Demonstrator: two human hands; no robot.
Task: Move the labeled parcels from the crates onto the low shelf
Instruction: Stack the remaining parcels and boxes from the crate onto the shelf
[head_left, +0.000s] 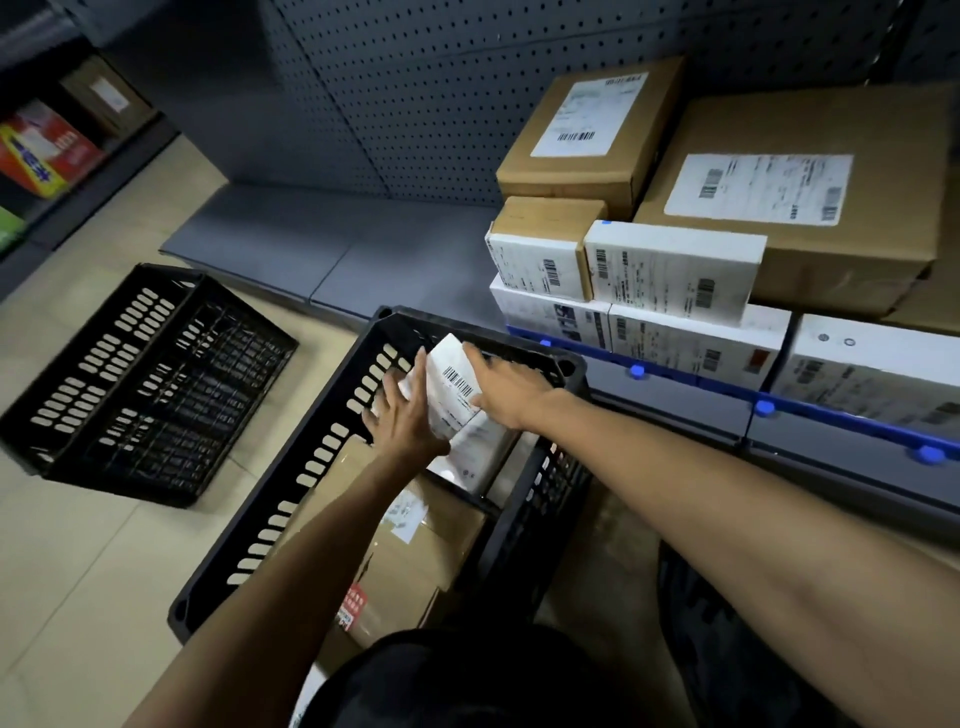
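— Parcel (453, 385) location?
— Six o'clock, tilted inside slotted black plastic crate (311, 470); white, flat, barcode-labelled.
— Hands?
— Left hand (406, 418), fingers splayed straight, presses its nine-o'clock edge; right hand (506, 387), fingers extended, its three-o'clock edge.

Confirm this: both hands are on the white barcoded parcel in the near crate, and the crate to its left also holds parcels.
One thing is wrong: the head view shows the left crate with nothing in it. The rest stands: the left hand and the right hand are both on the white barcoded parcel in the near crate.
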